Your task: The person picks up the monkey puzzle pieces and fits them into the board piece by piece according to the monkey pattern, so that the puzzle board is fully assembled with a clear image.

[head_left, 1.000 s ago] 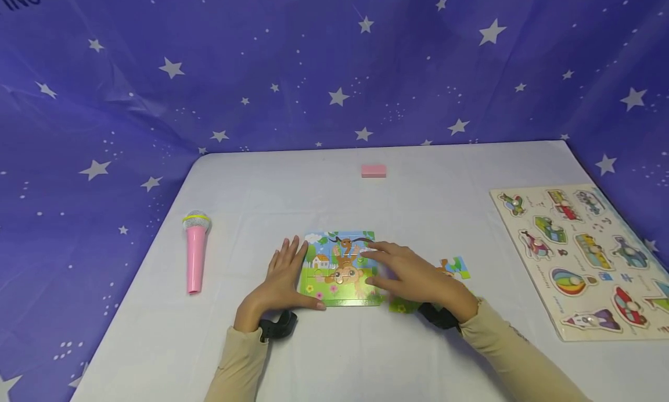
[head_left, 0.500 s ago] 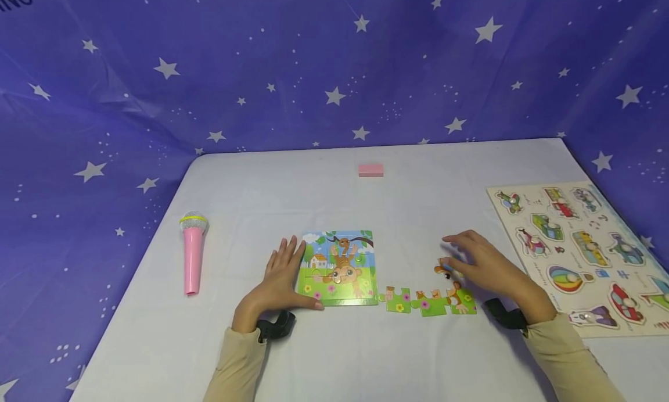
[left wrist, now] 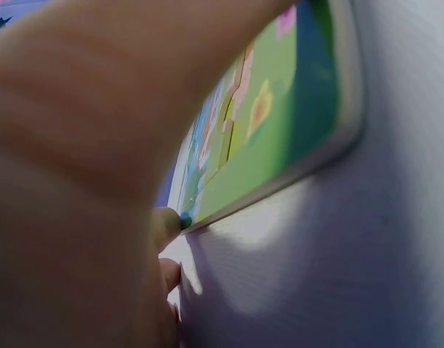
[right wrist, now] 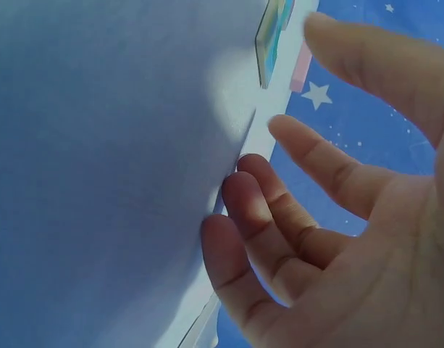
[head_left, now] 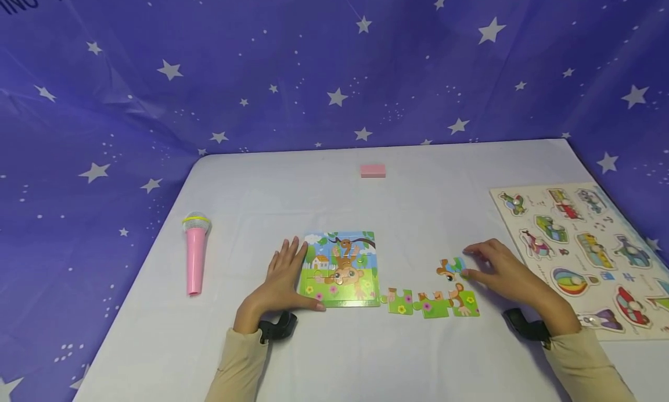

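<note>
Right hand [head_left: 511, 273]: fingers [right wrist: 327, 159] apart at the right of the monkey-face piece [head_left: 447, 268], contact unclear. Left hand [head_left: 282, 281]: fingers [left wrist: 166, 227] spread at the left edge of the square monkey jigsaw [head_left: 340, 271].

Risk, judged: a low sweep could scatter the flower pieces [head_left: 434, 308] just below; a left push could skew the jigsaw.

Tabletop [head_left: 292, 193] count: one jigsaw, apparently four loose pieces, one toy microphone [head_left: 195, 258], one pink block [head_left: 373, 171], one pictured board [head_left: 525, 221].

Person's right grip [right wrist: 352, 239], thumb and curved fingers parted, at a pale worktop [right wrist: 98, 181]; near the thumb, a thin puzzle piece [right wrist: 269, 47]; beyond, a pink block [right wrist: 301, 70] and starry blue backdrop [right wrist: 352, 116].
</note>
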The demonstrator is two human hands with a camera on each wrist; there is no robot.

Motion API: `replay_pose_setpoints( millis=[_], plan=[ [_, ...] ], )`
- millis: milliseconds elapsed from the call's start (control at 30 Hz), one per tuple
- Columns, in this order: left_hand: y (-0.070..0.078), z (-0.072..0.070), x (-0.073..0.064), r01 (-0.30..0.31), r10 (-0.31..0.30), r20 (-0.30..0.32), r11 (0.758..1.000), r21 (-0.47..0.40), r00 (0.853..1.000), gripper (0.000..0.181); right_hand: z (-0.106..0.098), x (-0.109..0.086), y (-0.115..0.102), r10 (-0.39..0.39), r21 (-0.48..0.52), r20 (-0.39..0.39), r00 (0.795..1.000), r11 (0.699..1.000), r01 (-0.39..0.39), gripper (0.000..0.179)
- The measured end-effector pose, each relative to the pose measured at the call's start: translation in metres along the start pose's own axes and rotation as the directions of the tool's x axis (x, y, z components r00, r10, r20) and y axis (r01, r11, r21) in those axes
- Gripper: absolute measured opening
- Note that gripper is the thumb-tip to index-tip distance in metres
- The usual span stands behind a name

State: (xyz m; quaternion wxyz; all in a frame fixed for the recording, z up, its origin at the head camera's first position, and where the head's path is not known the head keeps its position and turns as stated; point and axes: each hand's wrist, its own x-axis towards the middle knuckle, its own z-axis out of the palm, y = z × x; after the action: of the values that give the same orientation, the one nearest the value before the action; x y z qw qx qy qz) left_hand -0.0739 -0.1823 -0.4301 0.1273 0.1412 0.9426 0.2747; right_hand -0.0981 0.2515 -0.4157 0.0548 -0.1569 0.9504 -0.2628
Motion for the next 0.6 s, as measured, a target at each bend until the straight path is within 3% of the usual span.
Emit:
replay_pose_setpoints(
  millis=[233, 600],
  plan=[
    [0.0010, -0.0001, -0.0002, 0.010, -0.010, 0.005, 1.000, -0.001, 1.000, 0.128, 0.0028, -0.0020, 0.0043, -0.022, 0.014, 0.045, 0.999, 1.000, 0.021, 0.049],
    [0.0010, 0.0001, 0.0002, 0.007, -0.007, 0.004, 1.000, -0.001, 1.000, 0.129, 0.0055, -0.0016, 0.0017, 0.003, 0.081, 0.014, 1.000, 0.997, -0.004, 0.042]
  ],
)
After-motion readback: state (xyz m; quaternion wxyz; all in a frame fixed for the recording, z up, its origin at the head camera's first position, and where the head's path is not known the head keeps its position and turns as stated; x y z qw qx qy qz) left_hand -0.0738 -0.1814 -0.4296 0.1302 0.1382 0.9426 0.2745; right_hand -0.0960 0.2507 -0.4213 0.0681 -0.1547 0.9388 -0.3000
